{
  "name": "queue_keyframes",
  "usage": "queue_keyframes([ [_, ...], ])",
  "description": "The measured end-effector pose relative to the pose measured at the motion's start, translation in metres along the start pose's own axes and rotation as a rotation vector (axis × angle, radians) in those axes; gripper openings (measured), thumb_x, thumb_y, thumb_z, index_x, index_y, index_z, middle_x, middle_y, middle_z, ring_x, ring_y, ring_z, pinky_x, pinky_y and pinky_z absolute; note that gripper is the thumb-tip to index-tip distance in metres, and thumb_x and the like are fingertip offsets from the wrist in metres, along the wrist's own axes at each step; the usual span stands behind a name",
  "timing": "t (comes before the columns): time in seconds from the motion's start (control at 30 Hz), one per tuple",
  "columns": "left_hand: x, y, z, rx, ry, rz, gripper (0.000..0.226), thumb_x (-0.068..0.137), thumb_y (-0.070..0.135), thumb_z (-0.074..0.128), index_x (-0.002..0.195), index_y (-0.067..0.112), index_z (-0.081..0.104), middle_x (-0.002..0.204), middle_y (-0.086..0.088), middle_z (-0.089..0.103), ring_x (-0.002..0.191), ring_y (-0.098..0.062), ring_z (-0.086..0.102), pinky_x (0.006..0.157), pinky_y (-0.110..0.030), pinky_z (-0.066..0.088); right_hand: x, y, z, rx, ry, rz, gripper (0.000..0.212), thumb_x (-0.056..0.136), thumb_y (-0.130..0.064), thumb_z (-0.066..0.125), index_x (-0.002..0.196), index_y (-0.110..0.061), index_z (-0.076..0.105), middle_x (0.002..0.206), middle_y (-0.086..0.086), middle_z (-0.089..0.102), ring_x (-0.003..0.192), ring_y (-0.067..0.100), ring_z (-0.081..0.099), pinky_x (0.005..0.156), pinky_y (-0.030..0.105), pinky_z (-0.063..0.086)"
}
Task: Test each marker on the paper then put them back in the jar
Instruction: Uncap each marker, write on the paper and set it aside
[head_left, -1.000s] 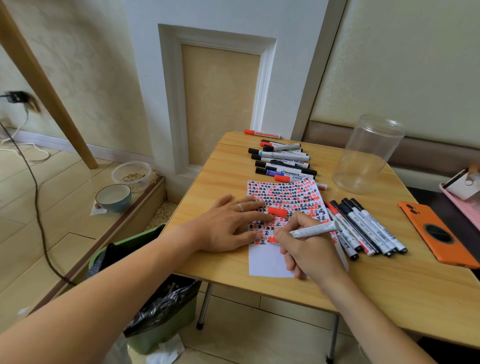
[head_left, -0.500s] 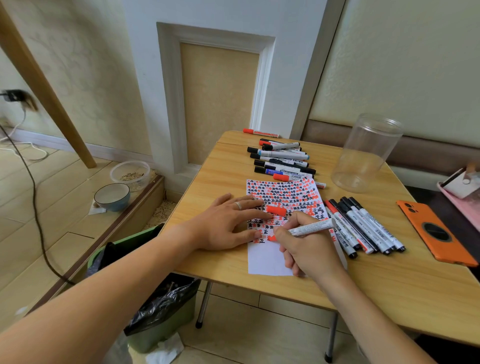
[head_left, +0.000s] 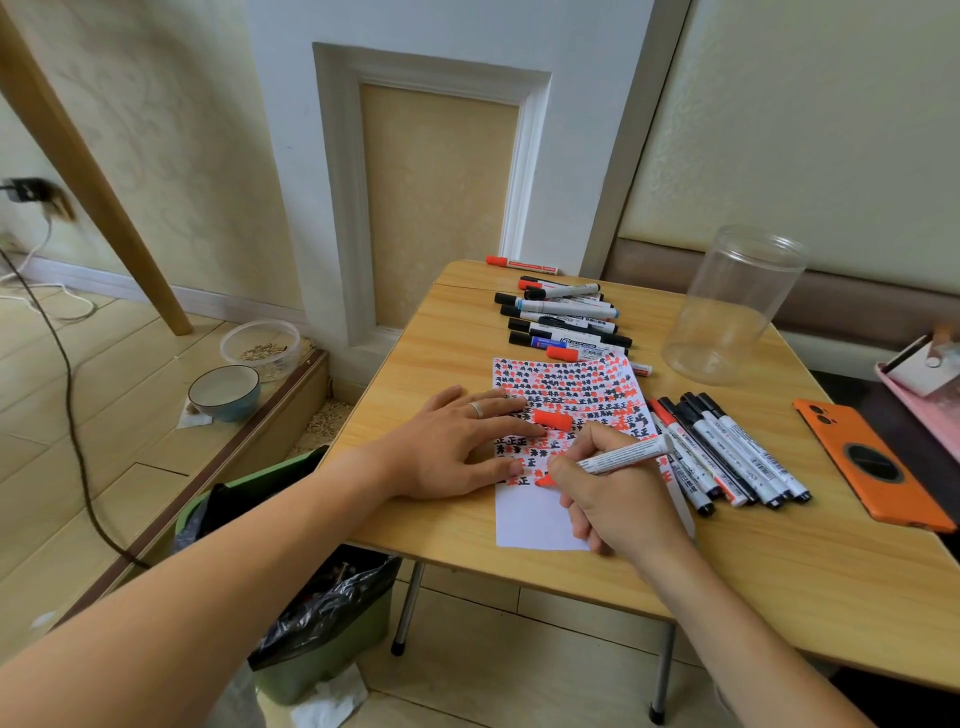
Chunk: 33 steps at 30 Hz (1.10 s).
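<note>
The red marker (head_left: 621, 457) is gripped in the right hand (head_left: 618, 499), its fingers curled round the white barrel, with the red tip down on the paper (head_left: 540, 519) at the last line of red and black marks. The paper lies flat on the wooden desk (head_left: 779, 571), its lower strip blank. The left hand (head_left: 447, 447) rests flat on the paper's left edge, fingers straight and spread, a ring on 1 finger. Just beyond its fingertips the red cap (head_left: 553, 420) lies loose on the paper.

To the right of the paper, a row of black and red capped markers (head_left: 727, 452) lies side by side on the desk. Beyond the paper, a second group of markers (head_left: 563, 317) lies stacked crosswise, with 1 lone red marker (head_left: 519, 264) near the far edge. The clear plastic jar (head_left: 727, 306) stands upright at the far right of the desk, well apart from both hands. An orange phone (head_left: 867, 462) lies face down near the right edge. On the floor beside the desk sits a green bin (head_left: 332, 654) with a black liner.
</note>
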<state>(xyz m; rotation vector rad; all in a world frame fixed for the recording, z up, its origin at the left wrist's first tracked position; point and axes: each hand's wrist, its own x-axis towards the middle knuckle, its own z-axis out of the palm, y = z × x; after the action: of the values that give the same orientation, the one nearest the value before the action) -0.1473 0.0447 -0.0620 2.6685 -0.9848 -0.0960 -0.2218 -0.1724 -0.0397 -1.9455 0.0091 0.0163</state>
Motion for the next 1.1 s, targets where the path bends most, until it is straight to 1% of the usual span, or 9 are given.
queue_keyframes([
  [0.1, 0.0, 0.0003, -0.0005, -0.003, -0.004, -0.002, 0.065, 0.092, 0.076, 0.021, 0.152, 0.054, 0.03, 0.167, 0.018, 0.019, 0.154, -0.003, 0.009, 0.126, -0.047, -0.001, -0.0003, 0.001, -0.0003, 0.025, 0.006, 0.013, 0.022, 0.096, -0.02, 0.069, 0.084, -0.007, 0.056, 0.056, 0.013, 0.061, 0.036, 0.019, 0.046, 0.038, 0.023, 0.033],
  [0.23, 0.0003, 0.0004, -0.0001, -0.002, -0.002, -0.004, 0.06, 0.095, 0.071, 0.027, 0.152, 0.053, 0.031, 0.167, 0.017, 0.02, 0.154, -0.004, 0.009, 0.126, -0.048, 0.0, 0.0005, 0.0022, -0.0003, 0.011, 0.008, 0.013, 0.022, 0.095, -0.021, 0.069, 0.083, -0.008, 0.056, 0.056, 0.015, 0.062, 0.036, 0.021, 0.046, 0.038, 0.023, 0.034],
  [0.4, 0.0005, -0.0004, 0.0002, -0.004, -0.001, 0.002, 0.063, 0.093, 0.074, 0.024, 0.152, 0.053, 0.03, 0.167, 0.017, 0.02, 0.154, -0.004, 0.009, 0.126, -0.049, 0.001, 0.0005, 0.0019, -0.0005, 0.026, 0.011, 0.008, 0.022, 0.095, -0.02, 0.069, 0.083, -0.006, 0.056, 0.055, 0.015, 0.06, 0.034, 0.02, 0.045, 0.038, 0.022, 0.033],
  [0.47, 0.0004, -0.0004, 0.0, -0.006, 0.001, 0.003, 0.061, 0.094, 0.073, 0.026, 0.152, 0.053, 0.031, 0.167, 0.017, 0.02, 0.154, -0.004, 0.01, 0.126, -0.049, 0.001, -0.0004, 0.0008, -0.0003, 0.023, -0.002, -0.01, 0.023, 0.096, -0.02, 0.068, 0.085, -0.005, 0.055, 0.054, 0.014, 0.059, 0.034, 0.019, 0.045, 0.037, 0.021, 0.032],
  [0.83, 0.0005, -0.0005, -0.0001, -0.004, 0.003, 0.004, 0.059, 0.097, 0.071, 0.028, 0.152, 0.052, 0.031, 0.167, 0.017, 0.02, 0.154, -0.004, 0.009, 0.126, -0.048, 0.0, -0.0016, 0.0002, -0.0007, -0.001, -0.03, -0.021, 0.023, 0.096, -0.02, 0.069, 0.085, -0.006, 0.055, 0.056, 0.01, 0.059, 0.036, 0.016, 0.048, 0.036, 0.023, 0.033],
  [1.0, 0.0005, -0.0007, 0.0001, -0.006, 0.006, 0.001, 0.058, 0.097, 0.07, 0.029, 0.152, 0.052, 0.032, 0.167, 0.017, 0.02, 0.154, -0.004, 0.01, 0.126, -0.047, 0.0, -0.0016, 0.0004, -0.0011, -0.015, -0.059, -0.058, 0.021, 0.095, -0.019, 0.07, 0.084, -0.008, 0.056, 0.057, 0.009, 0.06, 0.039, 0.018, 0.05, 0.037, 0.024, 0.035],
  [1.1, 0.0005, -0.0006, -0.0003, -0.016, 0.015, 0.007, 0.058, 0.097, 0.071, 0.029, 0.151, 0.053, 0.032, 0.166, 0.017, 0.021, 0.154, -0.004, 0.011, 0.126, -0.046, 0.0, -0.0001, 0.0018, -0.0006, -0.013, -0.032, -0.042, 0.021, 0.094, -0.018, 0.07, 0.082, -0.008, 0.056, 0.059, 0.011, 0.061, 0.041, 0.02, 0.051, 0.037, 0.025, 0.036],
])
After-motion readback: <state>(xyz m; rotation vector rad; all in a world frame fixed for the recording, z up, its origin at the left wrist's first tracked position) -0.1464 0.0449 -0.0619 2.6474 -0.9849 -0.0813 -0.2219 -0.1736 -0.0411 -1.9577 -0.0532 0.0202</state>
